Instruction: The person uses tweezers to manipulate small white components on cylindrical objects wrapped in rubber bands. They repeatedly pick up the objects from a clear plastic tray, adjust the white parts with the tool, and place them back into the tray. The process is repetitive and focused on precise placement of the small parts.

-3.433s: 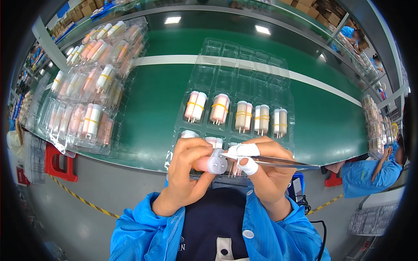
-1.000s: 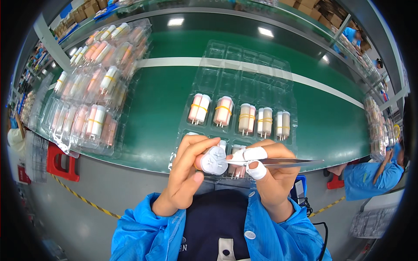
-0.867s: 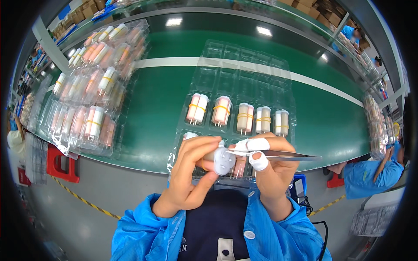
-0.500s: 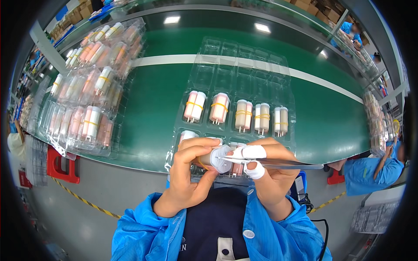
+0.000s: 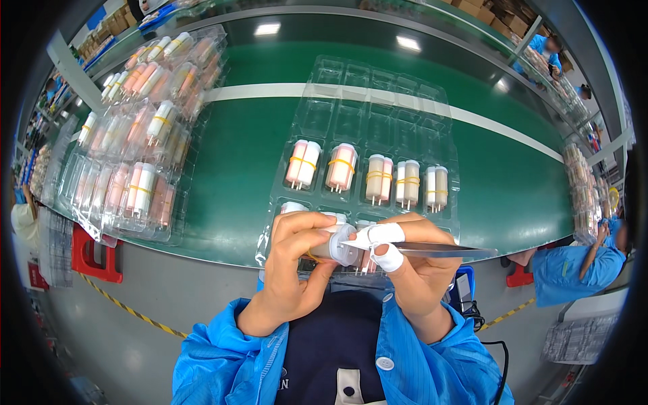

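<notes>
My left hand (image 5: 297,260) is closed around a cylinder with a translucent grey-white cap (image 5: 345,246). A bit of yellow band shows at its side, and my fingers hide most of its body. My right hand (image 5: 422,270), white tape around its thumb and forefinger, grips a pair of metal tweezers (image 5: 449,250). The tips reach the cap's end face; whether they hold anything small cannot be made out. Under my hands lies a clear plastic tray (image 5: 351,120). One row holds banded pairs of pink, white and beige cylinders (image 5: 341,167) with pins; the nearer row is partly covered.
Stacked clear trays of similar cylinders (image 5: 135,189) stand at the left of the green bench (image 5: 236,148). More trays (image 5: 580,182) are at the right edge. A red stool (image 5: 98,253) is below the bench at left. A co-worker in blue (image 5: 580,263) sits at right.
My right hand and the tweezers have shifted slightly left, closer in on the cap. The held cylinder has turned a little, so its end face shows less. The tray has hardly moved.
</notes>
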A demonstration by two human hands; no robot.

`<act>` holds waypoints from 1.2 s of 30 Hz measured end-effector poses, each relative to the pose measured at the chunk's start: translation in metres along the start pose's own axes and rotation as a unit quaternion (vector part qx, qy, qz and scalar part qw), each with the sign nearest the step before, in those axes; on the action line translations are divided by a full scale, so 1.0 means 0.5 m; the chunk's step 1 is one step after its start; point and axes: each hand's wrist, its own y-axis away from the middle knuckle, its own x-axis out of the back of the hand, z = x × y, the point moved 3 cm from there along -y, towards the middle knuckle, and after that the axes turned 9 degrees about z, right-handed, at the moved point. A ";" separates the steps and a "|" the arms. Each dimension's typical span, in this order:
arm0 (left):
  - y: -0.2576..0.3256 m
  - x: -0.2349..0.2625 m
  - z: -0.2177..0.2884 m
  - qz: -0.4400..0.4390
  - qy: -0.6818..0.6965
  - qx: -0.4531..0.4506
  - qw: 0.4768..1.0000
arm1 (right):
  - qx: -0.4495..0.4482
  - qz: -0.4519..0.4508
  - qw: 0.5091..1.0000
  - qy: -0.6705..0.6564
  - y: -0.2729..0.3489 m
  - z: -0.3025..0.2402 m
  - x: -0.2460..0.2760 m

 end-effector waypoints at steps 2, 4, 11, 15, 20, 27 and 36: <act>0.000 0.001 0.000 0.000 -0.008 -0.003 1.000 | -0.008 -0.004 1.000 -0.001 0.000 0.000 -0.001; 0.000 0.002 0.000 0.000 -0.015 -0.005 1.000 | -0.007 -0.011 1.000 0.005 0.000 0.002 0.000; -0.002 0.004 0.002 -0.002 -0.035 -0.016 0.999 | 0.007 -0.005 1.000 0.006 0.000 0.006 -0.001; -0.005 0.004 0.003 -0.003 -0.033 -0.020 0.999 | 0.017 -0.005 1.000 0.007 -0.001 0.006 -0.001; -0.003 0.003 0.002 -0.001 -0.036 -0.020 0.999 | 0.034 -0.005 0.999 0.004 -0.003 0.007 -0.004; -0.005 0.002 0.003 0.004 -0.032 -0.021 0.999 | 0.010 0.013 1.000 -0.022 0.006 0.015 0.000; -0.012 0.002 0.007 -0.007 -0.063 -0.040 0.997 | -0.012 0.014 1.000 -0.022 0.003 0.011 -0.002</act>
